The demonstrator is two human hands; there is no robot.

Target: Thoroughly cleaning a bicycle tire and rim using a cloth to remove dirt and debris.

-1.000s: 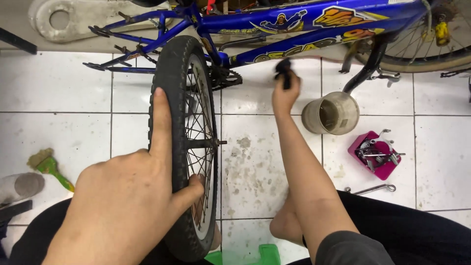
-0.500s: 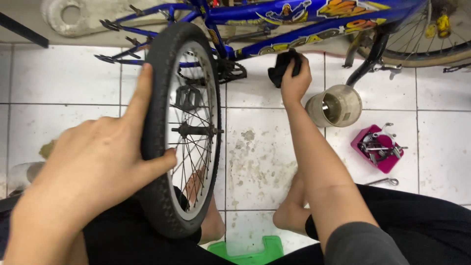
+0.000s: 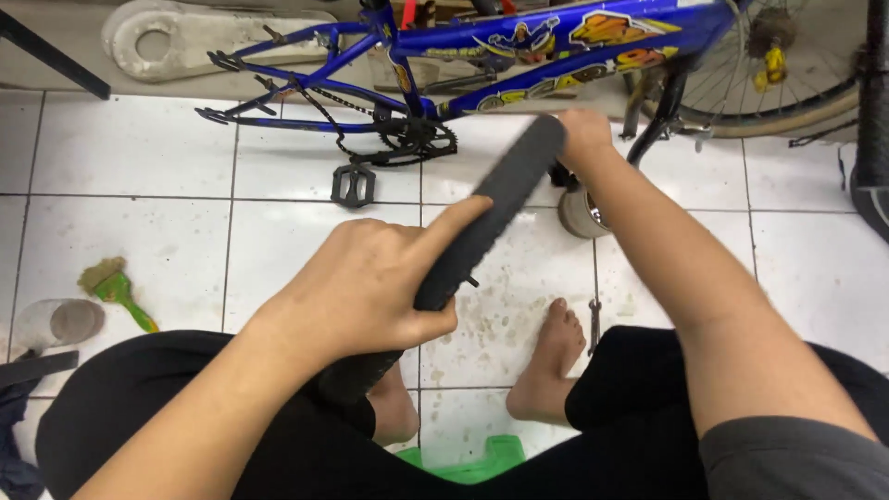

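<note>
My left hand (image 3: 370,287) grips the wheel (image 3: 482,218), off the bike (image 3: 519,46), over the floor | right hand (image 3: 583,130) closed on its far edge | wheel not yet back on.

The black bicycle wheel (image 3: 482,222) shows me only its knobby tread, edge-on, slanting from my lap up toward the blue frame. My left hand (image 3: 370,282) wraps its middle; my right hand (image 3: 583,130) holds the far end.
</note>
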